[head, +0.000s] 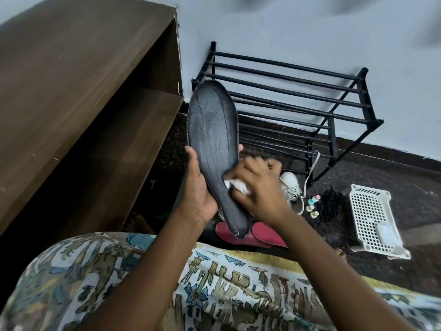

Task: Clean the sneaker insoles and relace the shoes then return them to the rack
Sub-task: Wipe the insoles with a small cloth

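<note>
Dark grey fabric faces the camera: the insole (212, 144) is held nearly upright in the air above the person's lap, toe end up and heel end down. The left hand (198, 189) grips it at about mid-length. The thumb lies along the left edge, the fingers are curled behind, and one fingertip shows past the right edge. The right hand (260, 187) has its fingers curled round a small white wad (238, 185), cloth or tissue, and presses it against the lower half of the insole's face.

Below the insole's heel, two red shapes (229, 233) lie on the dark carpet (393, 177); whether they are insoles or shoe linings cannot be told. Just behind the right hand a white sneaker (292, 187) rests on the carpet. A pale lace (313, 167) runs up from it to the lower bars of the black rack (298, 96), which stands against the pale wall. To the right of the sneaker sit a few small pastel pieces (312, 204), then a heap of black laces (330, 204). Further right is a white perforated basket (368, 211) with a small pale block in it. A brown wooden shelf unit (83, 103) fills the left side. Patterned cloth (226, 283) covers the person's knees.
</note>
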### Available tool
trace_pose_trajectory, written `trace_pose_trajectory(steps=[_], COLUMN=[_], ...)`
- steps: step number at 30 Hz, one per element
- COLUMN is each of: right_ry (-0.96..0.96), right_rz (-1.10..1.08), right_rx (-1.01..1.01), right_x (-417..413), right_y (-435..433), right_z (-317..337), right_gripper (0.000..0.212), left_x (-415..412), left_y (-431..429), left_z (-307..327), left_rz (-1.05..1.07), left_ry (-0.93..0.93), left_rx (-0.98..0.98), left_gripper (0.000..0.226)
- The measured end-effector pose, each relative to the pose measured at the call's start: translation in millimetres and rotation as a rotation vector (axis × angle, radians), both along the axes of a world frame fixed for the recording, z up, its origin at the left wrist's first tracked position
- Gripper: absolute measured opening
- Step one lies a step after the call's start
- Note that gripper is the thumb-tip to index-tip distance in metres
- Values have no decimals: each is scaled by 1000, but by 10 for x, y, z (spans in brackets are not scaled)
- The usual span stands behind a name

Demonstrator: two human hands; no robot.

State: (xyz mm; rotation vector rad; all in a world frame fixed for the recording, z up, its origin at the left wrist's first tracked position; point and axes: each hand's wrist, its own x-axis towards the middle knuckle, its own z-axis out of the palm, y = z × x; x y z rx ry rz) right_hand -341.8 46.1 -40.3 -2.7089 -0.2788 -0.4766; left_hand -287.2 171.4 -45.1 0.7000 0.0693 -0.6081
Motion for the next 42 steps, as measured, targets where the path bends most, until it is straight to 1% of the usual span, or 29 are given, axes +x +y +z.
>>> trace_pose_trajectory(steps=[3,6,8,11,13,16,20,23,25,29,33,36,39,42], right_ry=[-74,-138,-134,-70,-8,70,157,156,136,73,-39,-99,-169,-194], right_rz=[-63,-170,-174,-28,67,68,130,139,128,74,-22,-90,-195,-368], right_rx=[-24,58,88,101,196,357,399,477,469,366,258,151,159,204], right_x=[357,599,625,379,109,-274,-623,-716,-705,-478,44,474,812,1023], right_y=[42,80,121,256,335,307,163,122,143,270,356,376,327,247], right_z=[155,291,312,187,40,-141,-301,-345,-350,-256,-12,166,325,449], right_gripper=[26,26,28,35,37,33,28,24,22,19,26,26,25,27], left_x=[9,-32,-20,30,33,72,115,101,96,98,18,-56,-99,-106], left_y=[-2,-27,-15,41,65,94,142,115,88,82,72,40,6,26], left_z=[6,-1,0,0,-1,-40,-20,-28,-18,-7,-13,-57,-75,-74], left_rz=[8,7,10,-1,-34,-9,59,59,57,63,15,46,-15,-60], left_ry=[25,1,5,20,29,0,-58,-60,-38,-13,24,30,61,92], left_rx=[26,39,35,-3,17,34,-28,-32,-25,-4,6,45,73,87], left_gripper=[80,77,77,80,87,91,86,86,87,87,89,80,90,89])
